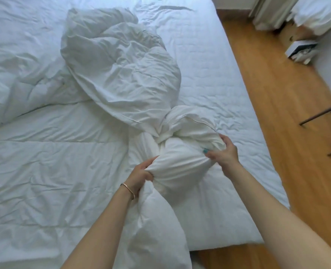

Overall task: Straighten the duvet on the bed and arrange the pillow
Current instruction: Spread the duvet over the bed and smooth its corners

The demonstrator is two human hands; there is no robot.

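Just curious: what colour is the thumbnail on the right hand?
Teal, a blue-green polish on the right hand's thumbnail, seen in the head view.

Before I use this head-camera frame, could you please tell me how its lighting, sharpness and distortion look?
Head view: soft, even daylight, with a bluish cast on the duvet toward the far side and only gentle shadows in its bunched folds; no harsh glare. Wide-angle bending curves the mattress edge and wooden floor. The left hand and right hand look slightly soft; the far-right corner is blurred.
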